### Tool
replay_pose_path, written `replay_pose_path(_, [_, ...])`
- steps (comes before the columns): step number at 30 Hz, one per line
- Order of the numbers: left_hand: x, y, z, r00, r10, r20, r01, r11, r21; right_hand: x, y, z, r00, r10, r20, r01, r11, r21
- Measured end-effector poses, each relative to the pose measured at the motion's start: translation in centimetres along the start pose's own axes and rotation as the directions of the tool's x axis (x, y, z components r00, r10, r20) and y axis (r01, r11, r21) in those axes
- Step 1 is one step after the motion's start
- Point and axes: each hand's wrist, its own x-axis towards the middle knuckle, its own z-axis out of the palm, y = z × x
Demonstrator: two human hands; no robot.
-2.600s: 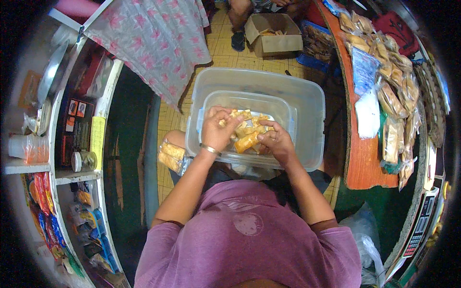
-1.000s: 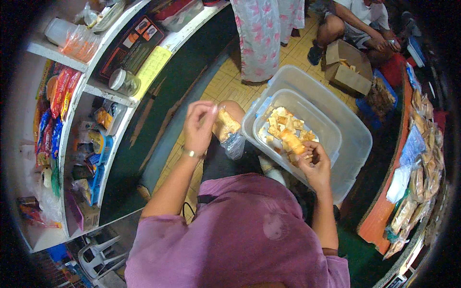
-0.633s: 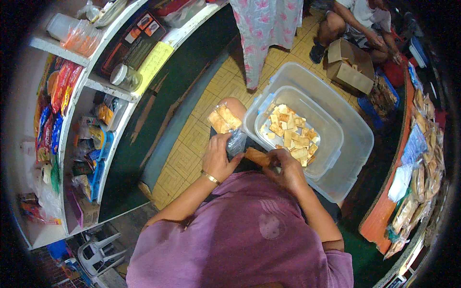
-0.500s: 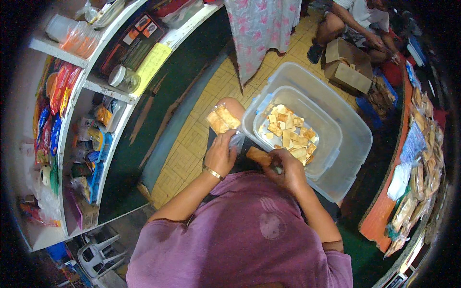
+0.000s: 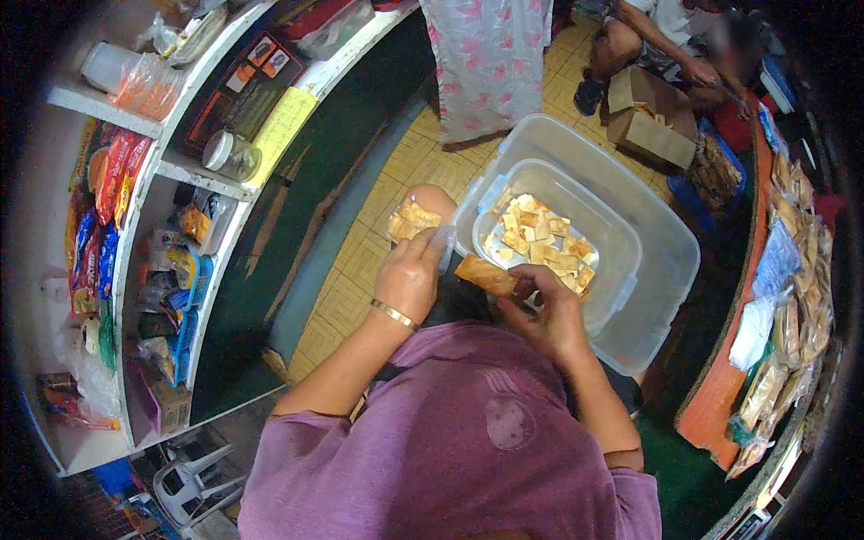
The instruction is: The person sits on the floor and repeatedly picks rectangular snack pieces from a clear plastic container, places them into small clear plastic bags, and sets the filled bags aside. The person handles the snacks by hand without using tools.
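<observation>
A clear plastic bag [image 5: 445,241] is gripped in my left hand [image 5: 407,279], which wears a gold bracelet. Inside its far end lie golden-brown bread pieces [image 5: 414,218], over my knee. My right hand [image 5: 551,313] pinches one longer browned bread piece [image 5: 486,274], held between the bag and the bins. Right of my hands, a clear plastic inner bin [image 5: 621,292] sits within a larger clear bin [image 5: 661,319]. Pale and browned bread chunks [image 5: 540,236] are heaped in the inner bin.
Shelves [image 5: 202,171] with packets and jars curve along the left. A floral curtain [image 5: 490,67] hangs ahead. At the far right another person [image 5: 661,40] sits by an open cardboard box [image 5: 650,121]. Packed goods [image 5: 787,315] line an orange-edged ledge at right.
My right hand has lifted the bread piece slightly and turned it toward the bag. My left hand with the bag has shifted a little left. The curtain has swung wider.
</observation>
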Motion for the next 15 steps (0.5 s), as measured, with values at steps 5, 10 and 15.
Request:
replay_pose_path(5, [0.2, 1.1, -0.4, 0.992, -0.087, 0.096, 0.088, 0.996, -0.001, 0.6, -1.0, 0.5, 0.987, -0.156, -0.02, 0.152, 0.977, -0.147])
replay_pose_path(10, [0.7, 1.5, 0.3, 0.996, -0.076, 0.05, 0.075, 0.997, 0.022, 1.4, -1.5, 1.5, 0.966, -0.259, -0.023, 0.244, 0.932, -0.27])
replay_pose_path(15, [0.3, 1.8, 0.6, 0.994, -0.087, 0.065, 0.083, 0.995, 0.061, 2.8, -1.3, 3.0, 0.98, -0.197, 0.001, 0.188, 0.932, -0.31])
